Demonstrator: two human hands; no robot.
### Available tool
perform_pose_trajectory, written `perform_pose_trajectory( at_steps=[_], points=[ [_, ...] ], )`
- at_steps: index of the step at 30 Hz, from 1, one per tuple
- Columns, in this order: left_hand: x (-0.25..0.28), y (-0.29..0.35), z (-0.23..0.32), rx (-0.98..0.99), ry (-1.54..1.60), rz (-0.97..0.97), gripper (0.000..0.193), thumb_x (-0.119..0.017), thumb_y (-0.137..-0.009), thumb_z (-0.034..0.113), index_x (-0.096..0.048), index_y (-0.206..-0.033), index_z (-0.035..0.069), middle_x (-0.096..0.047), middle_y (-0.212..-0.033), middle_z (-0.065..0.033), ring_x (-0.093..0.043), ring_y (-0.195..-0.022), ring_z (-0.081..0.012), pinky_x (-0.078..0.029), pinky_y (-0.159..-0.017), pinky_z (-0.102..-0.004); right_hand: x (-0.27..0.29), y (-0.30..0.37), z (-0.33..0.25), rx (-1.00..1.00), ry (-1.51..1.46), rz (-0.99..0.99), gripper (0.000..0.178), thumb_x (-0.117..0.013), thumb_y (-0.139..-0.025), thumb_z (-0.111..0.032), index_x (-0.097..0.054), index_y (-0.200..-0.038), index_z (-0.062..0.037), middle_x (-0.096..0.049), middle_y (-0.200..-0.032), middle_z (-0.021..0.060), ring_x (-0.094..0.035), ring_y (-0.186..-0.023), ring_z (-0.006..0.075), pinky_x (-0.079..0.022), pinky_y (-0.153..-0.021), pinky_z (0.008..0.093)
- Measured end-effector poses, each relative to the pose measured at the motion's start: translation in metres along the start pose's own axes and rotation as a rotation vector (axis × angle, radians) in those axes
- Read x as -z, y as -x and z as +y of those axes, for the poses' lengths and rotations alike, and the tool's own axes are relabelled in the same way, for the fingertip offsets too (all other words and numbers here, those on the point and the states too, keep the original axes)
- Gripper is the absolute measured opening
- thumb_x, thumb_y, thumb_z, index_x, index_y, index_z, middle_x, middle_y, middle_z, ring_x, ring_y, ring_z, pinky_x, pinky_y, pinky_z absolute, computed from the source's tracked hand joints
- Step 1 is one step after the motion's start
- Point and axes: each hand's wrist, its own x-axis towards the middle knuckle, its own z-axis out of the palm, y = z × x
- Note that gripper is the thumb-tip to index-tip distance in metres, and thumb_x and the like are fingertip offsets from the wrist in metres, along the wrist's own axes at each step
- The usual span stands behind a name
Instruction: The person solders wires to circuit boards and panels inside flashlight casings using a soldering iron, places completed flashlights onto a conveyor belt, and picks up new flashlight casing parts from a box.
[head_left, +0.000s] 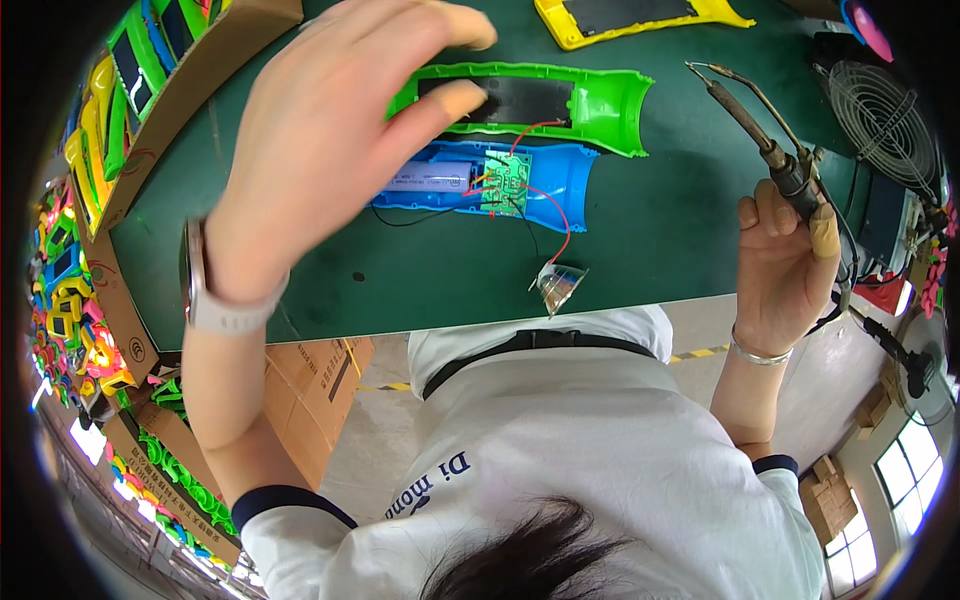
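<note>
My left hand (315, 130) hovers over the left ends of two plastic shells, its thumb and forefinger apart with nothing visible between them. Under it lies a blue shell (560, 190) holding a cylindrical battery (435, 178) and a small green circuit board (507, 183). Behind this sits a green shell (625, 112) with a dark panel in it; a red wire runs from there to the board. Another red wire links the board to a small lamp reflector (560, 286) near the table edge. In my right hand (785, 265) is a soldering iron (745, 120), its tip raised and pointing up-left.
On the green table (670, 220), a yellow shell (620, 20) lies at the far side. A round wire-guarded fan (885, 115) stands at the far right. Cardboard boxes (170, 110) with colourful shells line the left. A cable hangs beside my right hand.
</note>
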Motion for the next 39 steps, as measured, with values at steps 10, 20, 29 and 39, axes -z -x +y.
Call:
perform_pose_trajectory(
  at_steps=[10,20,29,39],
  points=[
    [0.001,-0.008,-0.017,-0.043,0.189,-0.277,0.034,-0.076,-0.073,0.013,-0.053,-0.098,0.007,-0.057,-0.099,-0.0108,-0.060,-0.083,-0.0330,-0.048,-0.068,-0.0424,0.006,0.001,-0.006,0.083,-0.017,0.060,0.031,-0.048,-0.105,-0.028,-0.059,-0.122,-0.0047,-0.053,-0.090,0.0009,-0.045,-0.085,0.0131,-0.037,-0.080,0.0329],
    [-0.004,0.062,0.029,-0.063,-0.106,-0.146,0.072,-0.076,-0.073,0.033,-0.054,-0.138,0.008,-0.057,-0.125,-0.0079,-0.057,-0.111,-0.0282,-0.048,-0.094,-0.0421,0.000,-0.006,0.012,0.060,-0.029,0.164,0.026,-0.051,-0.105,-0.028,-0.056,-0.119,-0.0073,-0.051,-0.087,0.0000,-0.046,-0.082,0.0127,-0.038,-0.076,0.0302],
    [0.057,0.033,-0.022,0.538,-0.082,0.475,0.049,-0.070,-0.089,0.016,-0.044,-0.128,-0.001,-0.061,-0.112,-0.0245,-0.063,-0.099,-0.0427,-0.052,-0.084,-0.0462,0.004,-0.004,0.011,0.047,-0.062,0.197,0.023,-0.051,-0.105,-0.025,-0.057,-0.119,-0.0077,-0.051,-0.084,-0.0001,-0.047,-0.080,0.0113,-0.039,-0.074,0.0292],
    [0.077,-0.028,-0.069,0.954,-0.745,0.040,0.047,-0.056,-0.095,0.055,-0.060,-0.098,0.008,-0.069,-0.076,-0.0196,-0.070,-0.077,-0.0400,-0.053,-0.066,-0.0518,0.020,-0.003,0.015,0.046,-0.147,0.263,0.024,-0.054,-0.103,-0.025,-0.053,-0.121,-0.0096,-0.054,-0.085,0.0000,-0.048,-0.079,0.0114,-0.040,-0.075,0.0299]
  ],
)
